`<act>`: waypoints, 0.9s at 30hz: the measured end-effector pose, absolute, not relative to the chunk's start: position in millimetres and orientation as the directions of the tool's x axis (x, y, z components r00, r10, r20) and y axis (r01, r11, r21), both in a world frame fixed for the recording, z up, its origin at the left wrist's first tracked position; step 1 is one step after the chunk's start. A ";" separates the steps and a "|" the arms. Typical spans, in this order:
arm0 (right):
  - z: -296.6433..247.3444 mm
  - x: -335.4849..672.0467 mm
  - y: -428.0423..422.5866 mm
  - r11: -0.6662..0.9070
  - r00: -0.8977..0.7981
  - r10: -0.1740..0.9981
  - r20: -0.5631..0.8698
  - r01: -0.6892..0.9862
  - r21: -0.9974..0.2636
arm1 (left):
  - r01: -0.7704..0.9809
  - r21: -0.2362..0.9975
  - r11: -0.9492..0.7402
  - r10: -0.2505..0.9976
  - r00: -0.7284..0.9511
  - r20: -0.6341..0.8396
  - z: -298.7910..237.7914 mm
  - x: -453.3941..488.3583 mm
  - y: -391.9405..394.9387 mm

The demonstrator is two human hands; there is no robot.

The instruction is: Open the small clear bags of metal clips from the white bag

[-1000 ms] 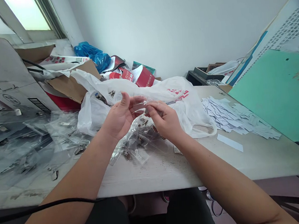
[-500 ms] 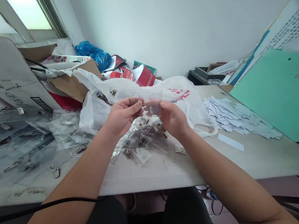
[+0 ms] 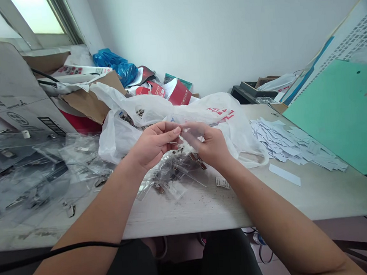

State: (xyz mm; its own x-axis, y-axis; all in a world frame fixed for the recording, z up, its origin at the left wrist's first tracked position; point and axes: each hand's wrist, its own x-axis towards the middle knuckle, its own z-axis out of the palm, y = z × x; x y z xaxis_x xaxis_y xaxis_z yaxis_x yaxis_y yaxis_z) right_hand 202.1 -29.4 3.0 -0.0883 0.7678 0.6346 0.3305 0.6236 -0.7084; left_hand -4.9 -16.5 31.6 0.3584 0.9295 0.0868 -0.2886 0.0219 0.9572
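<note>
My left hand is closed in a pinch, thumb against the fingers, on a clear plastic badge holder that barely shows between the hands. My right hand meets it from the right, its fingers reaching to the left fingertips. Those right fingers look smeared and half see-through, so their grip is unclear. Just below the hands lies a heap of clear badge holders with metal clips. Behind them spreads a white plastic bag with red print, and metal clips show in its opening.
More clear holders with clips cover the table's left side. At the right are a pile of white paper slips, a single white strip and a green board. A cardboard box stands at the left; a small printed label lies near my right wrist.
The clear badge holder, held flat between both hands before, has tilted and hardly shows now. My right fingers have moved left, up to the left fingertips; the left hand stays nearly in place.
</note>
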 end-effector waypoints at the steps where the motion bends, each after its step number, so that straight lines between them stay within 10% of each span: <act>1: 3.3 202.7 -28.6 0.603 -0.073 0.783 0.617 0.333 -0.725 | -0.286 0.958 0.003 0.939 0.331 0.096 32.6 -5.3 -17.0; 8: 15.3 217.8 -14.9 0.437 0.183 0.876 0.445 0.086 -0.895 | -0.152 0.980 -0.132 0.961 0.222 0.164 38.5 -7.3 -17.1; 16: 36.7 241.2 -21.4 0.077 -0.330 0.935 0.127 -0.162 -0.984 | 0.005 0.947 -0.322 0.895 0.328 0.303 37.9 -10.0 -18.4; 27: 31.5 236.9 -24.0 -0.030 -0.582 0.807 0.095 -0.201 -0.979 | 0.022 0.949 -0.316 0.851 0.449 0.273 38.0 -7.4 -23.3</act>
